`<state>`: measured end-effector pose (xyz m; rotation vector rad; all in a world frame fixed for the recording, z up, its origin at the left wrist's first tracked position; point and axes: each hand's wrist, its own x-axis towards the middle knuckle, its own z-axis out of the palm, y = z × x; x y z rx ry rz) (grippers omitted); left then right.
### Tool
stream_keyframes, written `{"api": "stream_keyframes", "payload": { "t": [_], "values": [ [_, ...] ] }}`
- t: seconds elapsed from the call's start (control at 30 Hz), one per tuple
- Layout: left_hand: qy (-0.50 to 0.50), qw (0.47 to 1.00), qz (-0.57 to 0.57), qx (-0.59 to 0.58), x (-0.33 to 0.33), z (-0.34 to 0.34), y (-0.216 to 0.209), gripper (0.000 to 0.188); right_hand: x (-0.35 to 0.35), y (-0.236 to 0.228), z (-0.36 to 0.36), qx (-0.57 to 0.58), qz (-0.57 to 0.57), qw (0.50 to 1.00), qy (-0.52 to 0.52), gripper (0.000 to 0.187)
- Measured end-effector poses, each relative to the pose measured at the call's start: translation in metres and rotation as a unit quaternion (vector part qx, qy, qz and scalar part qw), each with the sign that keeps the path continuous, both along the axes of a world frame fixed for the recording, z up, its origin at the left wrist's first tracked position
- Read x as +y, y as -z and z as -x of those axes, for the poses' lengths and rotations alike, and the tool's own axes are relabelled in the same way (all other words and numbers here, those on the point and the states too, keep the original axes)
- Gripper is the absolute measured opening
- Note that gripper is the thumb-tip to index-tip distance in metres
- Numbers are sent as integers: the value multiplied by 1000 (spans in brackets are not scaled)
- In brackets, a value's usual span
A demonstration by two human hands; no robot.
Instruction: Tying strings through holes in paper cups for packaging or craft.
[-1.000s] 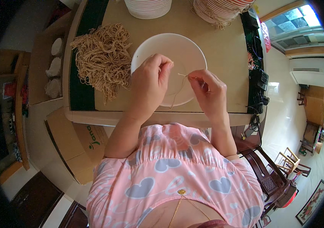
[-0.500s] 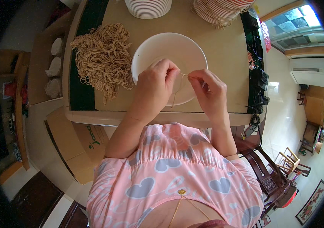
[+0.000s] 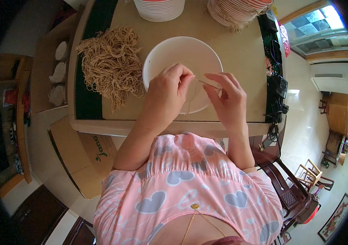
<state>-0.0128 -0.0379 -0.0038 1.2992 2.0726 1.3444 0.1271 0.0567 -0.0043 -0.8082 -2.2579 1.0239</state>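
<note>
- Tan tabletop, dark green along both sides.
- Left: tangled heap of beige cord.
- Near the middle: white bowl.
- Far side: pale stack of bowls; cord-draped stack.
- Right edge: black devices, cables.

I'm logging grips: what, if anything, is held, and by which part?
A beige string, pinched above its hanging tail by the left hand; the right hand has thumb and forefinger parted, its hold unclear.

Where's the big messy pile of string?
In the head view, the tangled pile of tan string lies on the left part of the table, just left of the white bowl.
</note>
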Motion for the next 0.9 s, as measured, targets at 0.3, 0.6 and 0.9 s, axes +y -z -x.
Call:
{"api": "stream_keyframes", "payload": {
  "t": [0.3, 0.6, 0.9],
  "values": [
    [32, 996, -37, -77, 0, -13, -11, 16, 2, -1, -2, 50, -5, 999, -5, 14],
    [117, 954, 37, -273, -4, -12, -19, 10, 10, 8, -13, 118, 28, 992, 19, 14],
    [207, 879, -1, -429, -4, -7, -33, 4, 20, 31, -26, 134, 75, 988, 17, 14]
  ]
}}
